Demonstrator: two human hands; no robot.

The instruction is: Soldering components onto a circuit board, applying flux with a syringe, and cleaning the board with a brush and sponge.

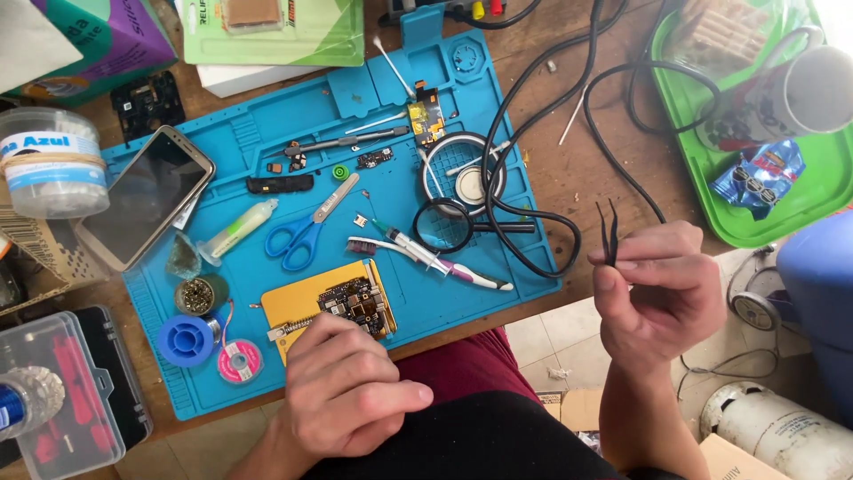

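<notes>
Left hand [342,396] down at the near edge of the blue work mat [267,124], fingers loosely curled and holding nothing, fingertips resting right at the lower edge of the yellow holder plate [298,307] with the circuit board [355,304] clamped on it. Right hand [662,293] off past the table edge, raised over the floor, thumb and fingers pinched tight around black tweezers [608,233], tips pointing up and away and nearly closed together. Just left of the left hand: pink solder wick spool [240,360], blue spool [186,340], small round tin [199,295]. A bit beyond the board: toothbrush [418,253] and syringe [404,242] lying crossed, blue-handled scissors [306,231], small glue tube [238,228]. Between the two hands, black cable [533,258] looping over the mat's right edge, with a black-rimmed magnifier [442,225] and a round white ring [462,169] under it. Further out from the left hand: smartphone [147,197] face up, tilted on the mat's left edge, clear tub [51,160] beside it. Far beyond the right hand: green tray [702,116] with a white mug [813,89] and a blue wrapper [760,173].
</notes>
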